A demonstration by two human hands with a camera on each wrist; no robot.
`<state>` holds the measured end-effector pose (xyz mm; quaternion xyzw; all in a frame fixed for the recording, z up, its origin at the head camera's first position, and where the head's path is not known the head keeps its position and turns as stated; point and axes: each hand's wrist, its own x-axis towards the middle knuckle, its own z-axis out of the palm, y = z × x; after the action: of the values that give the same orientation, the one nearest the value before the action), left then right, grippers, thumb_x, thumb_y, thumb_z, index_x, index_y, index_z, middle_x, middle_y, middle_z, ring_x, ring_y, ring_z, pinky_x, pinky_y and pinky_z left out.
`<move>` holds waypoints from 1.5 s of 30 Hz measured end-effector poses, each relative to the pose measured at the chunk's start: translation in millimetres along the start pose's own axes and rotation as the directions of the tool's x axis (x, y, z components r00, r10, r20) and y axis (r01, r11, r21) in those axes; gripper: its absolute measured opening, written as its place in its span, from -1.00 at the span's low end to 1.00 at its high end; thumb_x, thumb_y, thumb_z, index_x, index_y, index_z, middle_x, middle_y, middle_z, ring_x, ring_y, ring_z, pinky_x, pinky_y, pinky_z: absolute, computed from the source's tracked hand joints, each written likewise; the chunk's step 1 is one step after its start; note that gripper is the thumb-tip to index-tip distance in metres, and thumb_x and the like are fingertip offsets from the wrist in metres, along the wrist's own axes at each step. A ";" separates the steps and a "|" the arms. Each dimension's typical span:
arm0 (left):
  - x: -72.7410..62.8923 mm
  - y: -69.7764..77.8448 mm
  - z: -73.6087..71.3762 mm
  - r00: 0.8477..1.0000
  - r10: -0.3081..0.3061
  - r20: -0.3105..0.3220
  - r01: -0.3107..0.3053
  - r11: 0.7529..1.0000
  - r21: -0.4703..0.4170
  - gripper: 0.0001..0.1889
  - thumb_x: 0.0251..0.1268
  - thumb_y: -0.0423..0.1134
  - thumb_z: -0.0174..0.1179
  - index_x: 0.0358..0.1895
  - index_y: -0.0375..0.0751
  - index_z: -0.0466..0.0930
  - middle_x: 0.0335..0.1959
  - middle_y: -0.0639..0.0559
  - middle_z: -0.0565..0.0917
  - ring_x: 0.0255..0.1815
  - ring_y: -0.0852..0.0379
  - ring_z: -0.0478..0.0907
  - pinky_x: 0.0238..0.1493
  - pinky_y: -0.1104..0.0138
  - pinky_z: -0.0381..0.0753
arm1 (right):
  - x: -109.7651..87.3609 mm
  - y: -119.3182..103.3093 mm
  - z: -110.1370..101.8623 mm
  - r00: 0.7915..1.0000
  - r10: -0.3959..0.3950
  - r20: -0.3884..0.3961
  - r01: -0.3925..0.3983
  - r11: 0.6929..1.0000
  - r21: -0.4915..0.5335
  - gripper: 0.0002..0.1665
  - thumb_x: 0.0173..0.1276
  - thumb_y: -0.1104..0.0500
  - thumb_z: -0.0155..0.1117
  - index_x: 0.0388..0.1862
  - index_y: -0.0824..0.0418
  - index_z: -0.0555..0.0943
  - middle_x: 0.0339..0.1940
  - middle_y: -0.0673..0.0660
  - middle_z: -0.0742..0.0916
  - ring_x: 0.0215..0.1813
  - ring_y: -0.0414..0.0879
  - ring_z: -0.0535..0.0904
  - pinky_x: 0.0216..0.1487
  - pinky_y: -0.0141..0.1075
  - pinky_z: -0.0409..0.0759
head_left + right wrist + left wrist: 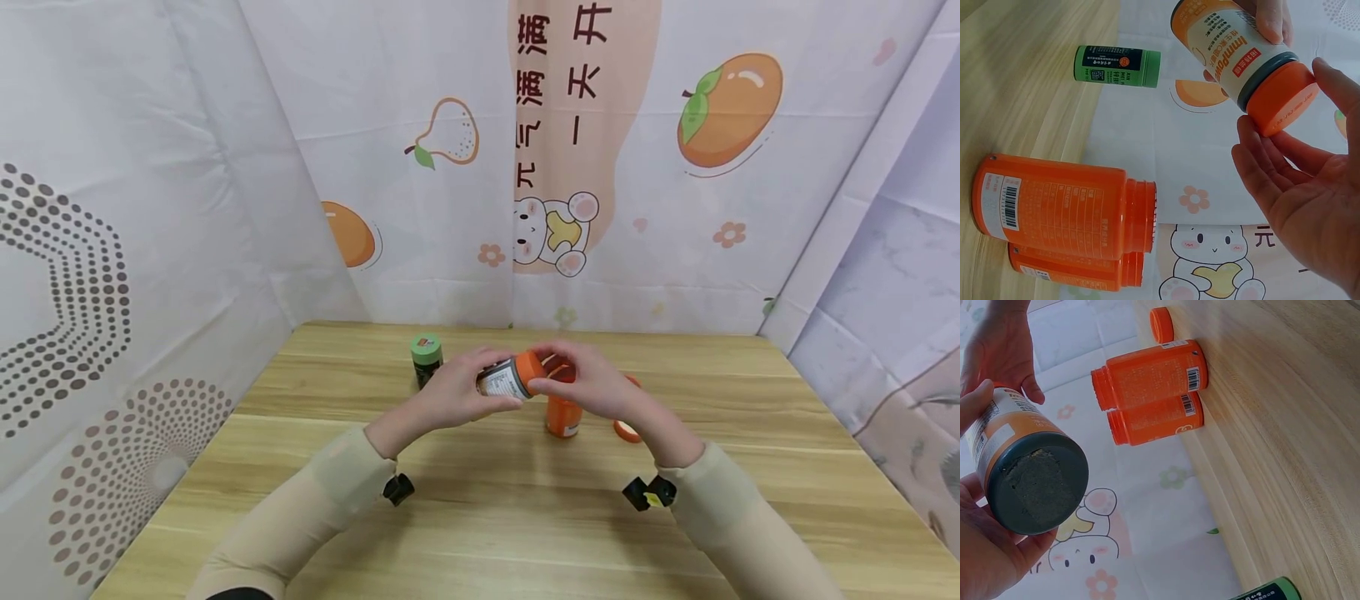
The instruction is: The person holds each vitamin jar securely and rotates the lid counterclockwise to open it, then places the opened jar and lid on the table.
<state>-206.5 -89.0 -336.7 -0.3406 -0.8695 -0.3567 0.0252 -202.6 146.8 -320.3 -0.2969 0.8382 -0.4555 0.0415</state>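
My left hand (457,387) grips the body of a supplement bottle (1229,47), held tilted above the table. It has a white and orange label, and its dark base (1041,484) shows in the left wrist view. At the other end is an orange screw cap (1282,97). My right hand (588,379) has its thumb on one side of this cap and fingertips on the other. Below the right hand stand two orange bottles (1054,203) without lids, side by side; in the head view that hand partly hides them.
A loose orange lid (626,430) lies on the wooden table (510,517), partly behind the right forearm. Left of the hands stands a small dark container with a green lid (427,346). A printed curtain (450,275) hangs behind the table.
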 end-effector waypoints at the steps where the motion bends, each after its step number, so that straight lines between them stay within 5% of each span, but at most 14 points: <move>1: 0.1 0.2 0.2 1.000 0.001 -0.001 -0.001 1.000 0.002 -0.40 0.11 -0.02 0.44 0.23 -0.05 0.51 0.07 0.11 0.57 -0.17 0.21 0.50 -0.23 0.33 0.56 | 0.0 0.5 0.2 1.000 0.001 -0.004 -0.001 1.000 0.002 -0.45 0.30 0.08 0.39 0.21 0.29 0.51 -0.05 0.15 0.65 -0.07 0.01 0.60 -0.02 -0.15 0.60; 22: -5.9 -11.6 11.1 1.000 -0.008 -0.012 0.006 0.988 -0.154 -0.37 0.09 -0.11 0.47 0.27 -0.02 0.46 0.04 0.14 0.54 -0.11 0.19 0.51 -0.13 0.30 0.58 | -5.9 10.8 9.7 0.992 -0.097 -0.075 0.098 0.995 0.011 -0.51 0.30 0.12 0.40 0.15 0.29 0.55 -0.06 0.11 0.60 -0.08 -0.02 0.59 -0.04 -0.15 0.60; 32: -5.6 -13.5 9.1 0.992 0.125 -0.029 -0.126 0.992 -0.017 -0.41 0.12 -0.04 0.43 0.23 -0.11 0.54 0.08 0.05 0.60 -0.18 0.22 0.54 -0.23 0.36 0.59 | -6.8 11.2 7.5 0.987 -0.152 -0.044 0.151 0.988 -0.038 -0.48 0.26 0.20 0.42 0.16 0.36 0.55 -0.08 0.12 0.64 -0.13 -0.05 0.63 -0.10 -0.25 0.63; 45: -3.2 -10.8 8.8 0.993 0.117 -0.007 -0.117 0.993 0.019 -0.39 0.10 -0.03 0.45 0.24 -0.15 0.55 0.03 0.03 0.63 -0.25 0.24 0.54 -0.28 0.39 0.58 | -10.6 15.7 5.2 0.973 -0.231 -0.018 0.229 0.970 -0.074 -0.42 0.23 0.29 0.41 0.20 0.48 0.49 -0.12 0.14 0.59 -0.13 -0.05 0.62 -0.09 -0.26 0.62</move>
<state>-208.9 -90.8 -350.6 -0.3892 -0.8512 -0.3482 0.0528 -199.4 155.1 -337.9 -0.3874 0.8144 -0.4308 -0.0335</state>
